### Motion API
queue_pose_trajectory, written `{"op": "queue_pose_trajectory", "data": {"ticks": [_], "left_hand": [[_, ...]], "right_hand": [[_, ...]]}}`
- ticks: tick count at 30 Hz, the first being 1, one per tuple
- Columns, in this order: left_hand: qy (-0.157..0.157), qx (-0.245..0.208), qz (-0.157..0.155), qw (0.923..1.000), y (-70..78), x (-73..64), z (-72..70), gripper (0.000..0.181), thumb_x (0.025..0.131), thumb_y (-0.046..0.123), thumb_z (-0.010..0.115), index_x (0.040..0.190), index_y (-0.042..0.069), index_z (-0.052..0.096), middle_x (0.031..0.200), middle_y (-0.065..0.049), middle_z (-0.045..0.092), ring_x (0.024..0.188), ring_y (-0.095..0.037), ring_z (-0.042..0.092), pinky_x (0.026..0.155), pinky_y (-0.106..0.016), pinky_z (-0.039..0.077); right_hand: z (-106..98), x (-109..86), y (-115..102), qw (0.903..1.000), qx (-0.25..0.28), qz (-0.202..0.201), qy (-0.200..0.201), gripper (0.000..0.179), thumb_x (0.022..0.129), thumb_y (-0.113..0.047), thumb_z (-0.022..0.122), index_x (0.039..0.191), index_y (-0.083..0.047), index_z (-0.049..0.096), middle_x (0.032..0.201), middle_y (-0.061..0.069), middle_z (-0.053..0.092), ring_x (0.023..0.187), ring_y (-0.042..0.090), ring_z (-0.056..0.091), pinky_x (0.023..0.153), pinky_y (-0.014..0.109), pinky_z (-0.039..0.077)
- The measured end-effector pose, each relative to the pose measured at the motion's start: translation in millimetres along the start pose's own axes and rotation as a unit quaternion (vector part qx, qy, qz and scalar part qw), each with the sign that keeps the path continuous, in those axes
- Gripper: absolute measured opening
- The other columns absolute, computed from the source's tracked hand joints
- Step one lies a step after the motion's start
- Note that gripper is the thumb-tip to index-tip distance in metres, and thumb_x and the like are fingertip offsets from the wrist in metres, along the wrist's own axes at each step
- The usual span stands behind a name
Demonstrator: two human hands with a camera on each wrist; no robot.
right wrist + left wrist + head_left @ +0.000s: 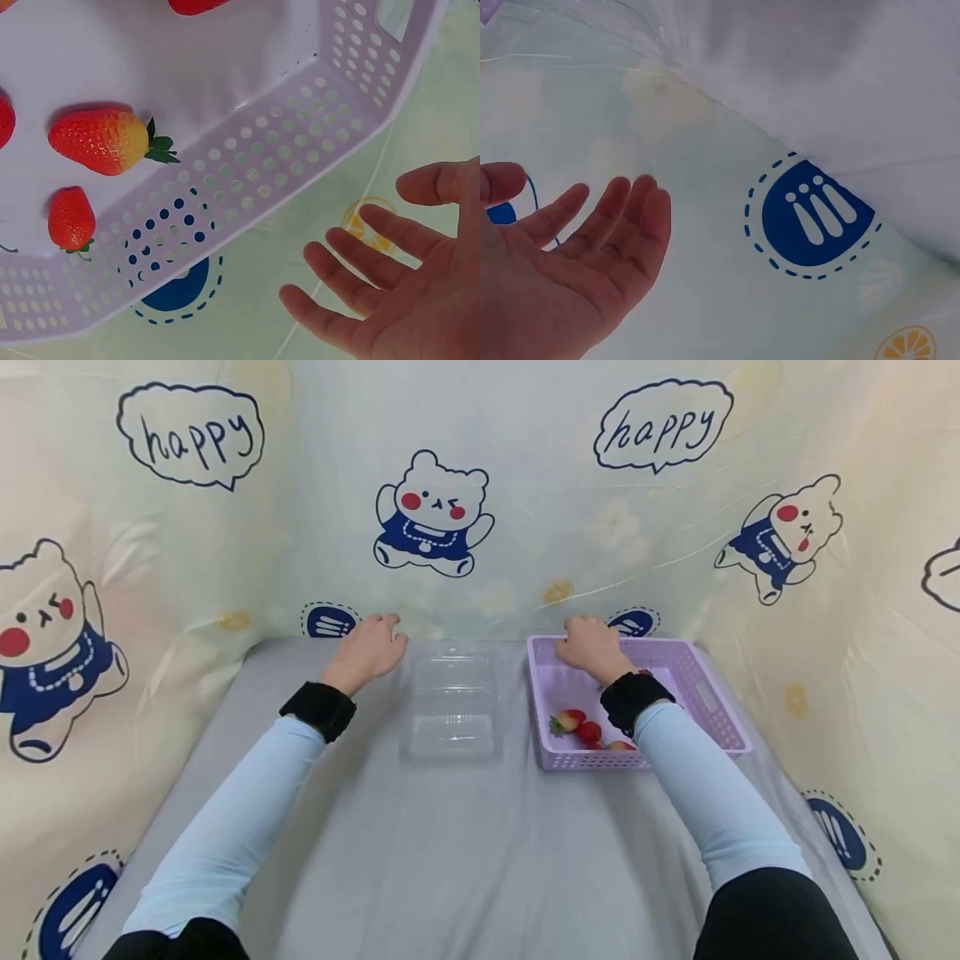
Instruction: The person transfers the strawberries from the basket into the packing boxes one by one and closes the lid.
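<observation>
My left hand (367, 652) hovers near the back left of a clear plastic container (453, 739) on the grey cloth. In the left wrist view its fingers (607, 225) are relaxed and hold nothing. The right hand (591, 647) is over the back left part of a lilac plastic basket (592, 761). Seen from the right wrist, this hand's loosely bent fingers (337, 281) lie beyond the basket's perforated wall, with nothing in them. Several strawberries lie in the basket, among them a red and yellow one (97, 141) with green leaves and a smaller red one (71, 217).
A grey cloth (442, 860) with soft folds covers the table. Behind it and along both sides hangs a pale curtain (540, 518) printed with bears and the word "happy". The basket stands to the right of the clear container, with a gap between them.
</observation>
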State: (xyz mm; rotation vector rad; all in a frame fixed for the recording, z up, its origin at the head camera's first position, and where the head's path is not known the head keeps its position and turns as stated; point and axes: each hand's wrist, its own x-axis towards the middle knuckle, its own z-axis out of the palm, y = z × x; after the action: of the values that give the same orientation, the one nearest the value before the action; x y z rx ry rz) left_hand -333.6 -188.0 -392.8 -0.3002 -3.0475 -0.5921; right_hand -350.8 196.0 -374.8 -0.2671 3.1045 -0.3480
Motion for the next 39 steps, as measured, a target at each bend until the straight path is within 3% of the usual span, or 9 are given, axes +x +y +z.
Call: {"op": "queue_pose_trajectory", "data": {"ticks": [4, 6, 9, 15, 18, 23, 27, 33, 39], "left_hand": [[-0.014, -0.018, 0.0, 0.9997, 3.5, -13.4, 0.3, 0.041, 0.104, 0.024, 0.042, 0.123, -0.006, 0.062, 0.119, -0.026, 0.061, 0.104, -0.042, 0.059, 0.087, -0.054, 0.051], [-0.029, -0.023, -0.002, 0.9993, 4.3, -22.6, 1.0, 0.031, 0.103, 0.021, 0.045, 0.103, -0.004, 0.062, 0.099, -0.02, 0.062, 0.085, -0.035, 0.058, 0.073, -0.046, 0.049], [-0.059, -0.03, 0.0, 0.9978, 6.5, -37.1, 3.2, 0.026, 0.102, 0.02, 0.047, 0.094, -0.001, 0.061, 0.086, -0.015, 0.059, 0.076, -0.03, 0.055, 0.067, -0.041, 0.045], [-0.154, -0.037, 0.007, 0.9874, 11.2, -69.9, 7.4, 0.032, 0.102, 0.023, 0.049, 0.106, -0.005, 0.065, 0.088, -0.013, 0.061, 0.08, -0.029, 0.056, 0.069, -0.039, 0.046], [-0.182, -0.044, 0.004, 0.9823, 13.3, -82.3, 11.8, 0.031, 0.102, 0.022, 0.05, 0.109, -0.005, 0.063, 0.089, -0.012, 0.06, 0.081, -0.028, 0.055, 0.069, -0.038, 0.046], [-0.176, -0.066, -0.001, 0.9822, 16.5, -95.8, 16.4, 0.028, 0.1, 0.019, 0.051, 0.114, -0.005, 0.056, 0.091, -0.012, 0.059, 0.081, -0.027, 0.055, 0.07, -0.039, 0.046], [-0.162, -0.081, -0.004, 0.9834, 19.9, -104.1, 18.0, 0.036, 0.101, 0.018, 0.051, 0.125, -0.009, 0.051, 0.089, -0.012, 0.058, 0.079, -0.027, 0.055, 0.07, -0.039, 0.047], [-0.16, -0.102, -0.007, 0.9818, 27.7, -121.1, 21.0, 0.043, 0.103, 0.018, 0.052, 0.135, -0.011, 0.049, 0.085, -0.01, 0.058, 0.074, -0.024, 0.055, 0.065, -0.037, 0.046], [-0.138, -0.111, -0.005, 0.9842, 28.4, -129.2, 29.5, 0.047, 0.101, 0.012, 0.054, 0.141, -0.012, 0.047, 0.091, -0.013, 0.063, 0.075, -0.023, 0.057, 0.065, -0.037, 0.048]], "right_hand": [[1, -6.2, 0, 0.9998, 0.012, -0.004, -0.016, 0.037, 0.096, -0.019, 0.055, 0.122, 0.004, 0.065, 0.117, 0.022, 0.062, 0.102, 0.039, 0.056, 0.088, 0.057, 0.048], [4, -10.3, -1, 0.9994, 0.019, -0.009, -0.027, 0.038, 0.096, -0.017, 0.056, 0.126, 0.005, 0.064, 0.116, 0.022, 0.061, 0.101, 0.038, 0.056, 0.084, 0.052, 0.049], [9, -16.3, -2, 0.9988, 0.018, -0.013, -0.042, 0.037, 0.096, -0.015, 0.059, 0.126, 0.006, 0.063, 0.113, 0.021, 0.061, 0.097, 0.037, 0.057, 0.079, 0.046, 0.05], [15, -27.5, -7, 0.9975, 0.0, -0.019, -0.069, 0.03, 0.094, -0.014, 0.065, 0.119, 0.003, 0.069, 0.101, 0.017, 0.064, 0.086, 0.034, 0.061, 0.072, 0.041, 0.05], [17, -30.7, -7, 0.9964, -0.012, -0.024, -0.08, 0.025, 0.092, -0.012, 0.065, 0.113, 0.002, 0.069, 0.098, 0.016, 0.065, 0.085, 0.033, 0.061, 0.071, 0.041, 0.049], [19, -35.6, -10, 0.9941, -0.012, -0.033, -0.103, 0.029, 0.092, -0.011, 0.067, 0.117, 0.001, 0.071, 0.105, 0.016, 0.068, 0.09, 0.033, 0.062, 0.078, 0.045, 0.052], [17, -43.4, -15, 0.9919, -0.015, -0.041, -0.119, 0.035, 0.093, -0.013, 0.071, 0.125, 0.0, 0.07, 0.11, 0.015, 0.069, 0.093, 0.033, 0.063, 0.087, 0.048, 0.055], [11, -62.0, -22, 0.9849, -0.014, -0.035, -0.169, 0.036, 0.088, -0.01, 0.078, 0.121, -0.001, 0.071, 0.104, 0.013, 0.068, 0.091, 0.031, 0.064, 0.082, 0.042, 0.056], [11, -72.2, -20, 0.9805, -0.013, -0.039, -0.192, 0.043, 0.09, -0.017, 0.081, 0.128, 0.0, 0.069, 0.104, 0.012, 0.068, 0.091, 0.029, 0.063, 0.089, 0.045, 0.056]]}}
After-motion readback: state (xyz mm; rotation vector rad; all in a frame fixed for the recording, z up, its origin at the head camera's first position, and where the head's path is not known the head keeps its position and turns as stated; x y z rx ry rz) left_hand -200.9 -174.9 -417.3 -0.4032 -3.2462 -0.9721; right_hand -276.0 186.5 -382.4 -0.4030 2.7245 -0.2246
